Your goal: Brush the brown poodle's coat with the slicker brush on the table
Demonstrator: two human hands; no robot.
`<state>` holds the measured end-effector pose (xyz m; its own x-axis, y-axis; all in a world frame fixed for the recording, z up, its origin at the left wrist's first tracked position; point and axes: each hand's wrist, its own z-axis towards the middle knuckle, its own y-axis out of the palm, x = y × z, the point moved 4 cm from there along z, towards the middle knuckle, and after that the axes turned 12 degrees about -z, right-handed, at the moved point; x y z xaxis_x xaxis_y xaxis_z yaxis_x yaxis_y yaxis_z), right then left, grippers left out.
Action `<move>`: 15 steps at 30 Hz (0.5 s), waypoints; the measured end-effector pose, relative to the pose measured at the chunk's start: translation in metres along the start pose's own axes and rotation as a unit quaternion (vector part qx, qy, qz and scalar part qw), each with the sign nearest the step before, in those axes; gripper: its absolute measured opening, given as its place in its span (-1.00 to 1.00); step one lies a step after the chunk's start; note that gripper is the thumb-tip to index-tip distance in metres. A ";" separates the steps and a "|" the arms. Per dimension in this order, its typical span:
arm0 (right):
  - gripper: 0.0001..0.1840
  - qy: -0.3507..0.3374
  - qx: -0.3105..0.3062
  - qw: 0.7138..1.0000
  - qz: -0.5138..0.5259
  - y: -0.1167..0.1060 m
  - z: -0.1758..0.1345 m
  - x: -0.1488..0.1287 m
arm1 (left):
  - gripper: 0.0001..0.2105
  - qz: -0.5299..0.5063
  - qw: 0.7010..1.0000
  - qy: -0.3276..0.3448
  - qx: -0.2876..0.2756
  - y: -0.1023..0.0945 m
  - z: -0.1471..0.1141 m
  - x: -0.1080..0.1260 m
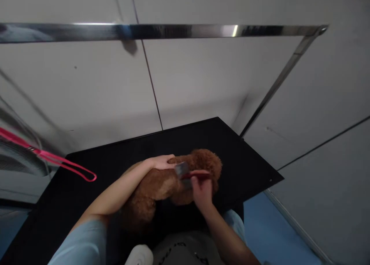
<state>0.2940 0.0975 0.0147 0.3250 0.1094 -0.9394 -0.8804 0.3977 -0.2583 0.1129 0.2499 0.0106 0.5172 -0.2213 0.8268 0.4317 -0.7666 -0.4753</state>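
Dog [164, 183]: curly-coated and russet-brown, on the black rectangular tabletop [248, 168], close to the person's lap, rounded head toward the right.
Dog's handling: soft and springy outside, I'd judge, over a living weight that could twist; a broad palm along the back looks the kindest hold, better than a leg or an ear.
Brush [199, 175]: slim red handle, flat grey head, over the fur near the dog's neck; the head is blurred from where I stand, so I can't fairly say whether it touches the curls.
Brush's handling: probably light and stiff; best taken by the handle, clear of the head.
Right hand [202, 191]: bare, thumb and fingers pinching the red handle.
Left hand [162, 162]: bare, laid over the dog's back, fingers toward the neck; I can't tell whether they grip the coat or merely rest.
Loop [68, 164]: bright pink strap, hanging at the left, well apart from both hands.
Frame [185, 31]: shiny square metal tube, spanning above the tabletop before a pale panelled wall [202, 72].
Floor [260, 222]: plain blue, visible past the tabletop's right edge.
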 end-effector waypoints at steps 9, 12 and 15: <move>-0.89 0.012 0.027 0.999 -0.013 -0.018 0.015 0.024 | -0.56 0.012 0.996 0.004 0.084 0.014 0.013 0.013; -0.90 0.037 -0.002 0.999 -0.007 -0.019 0.018 0.032 | -0.60 -0.003 0.987 0.029 0.160 0.022 0.003 0.019; -0.84 0.043 0.166 0.985 0.004 -0.041 0.021 0.040 | -0.62 0.045 0.971 0.052 0.228 0.026 -0.002 0.029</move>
<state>0.3503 0.1052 -0.0074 0.2761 0.0422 -0.9602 -0.7163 0.6751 -0.1764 0.1378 0.2219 0.0227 0.5018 -0.3529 0.7897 0.6819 -0.4003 -0.6122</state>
